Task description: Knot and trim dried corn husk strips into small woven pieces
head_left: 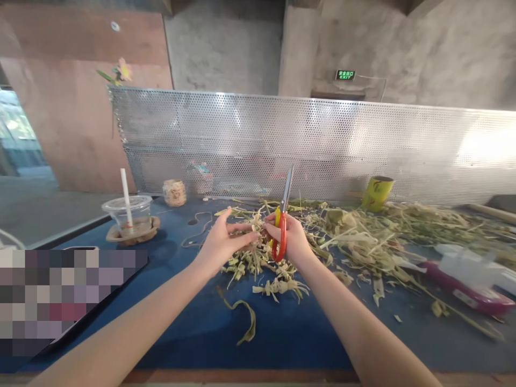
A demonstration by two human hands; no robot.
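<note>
Item: scissors [283,215], red and yellow handles. Our right hand [291,236] is closed through the handle loops; the blades point straight up and look nearly shut.

Item: cut leaf strips [258,258], a loose heap on the blue table [290,328] directly under both hands. Our left hand [220,242] has its fingers half spread, thumb and forefinger pinching toward the strips beside the scissors; whether it actually grips one we cannot quite tell, as the heap hides the fingertips.

Item: uncut dried leaves [387,231], a long pile spreading right, a yellow cup [377,192] behind it.

Item: plastic cup with straw [128,212], far left.

Risk, in our judgement: the left fingertips sit close to the blades, so a snip made without looking could nick them; loose strips may also slide off the table edge.
</note>
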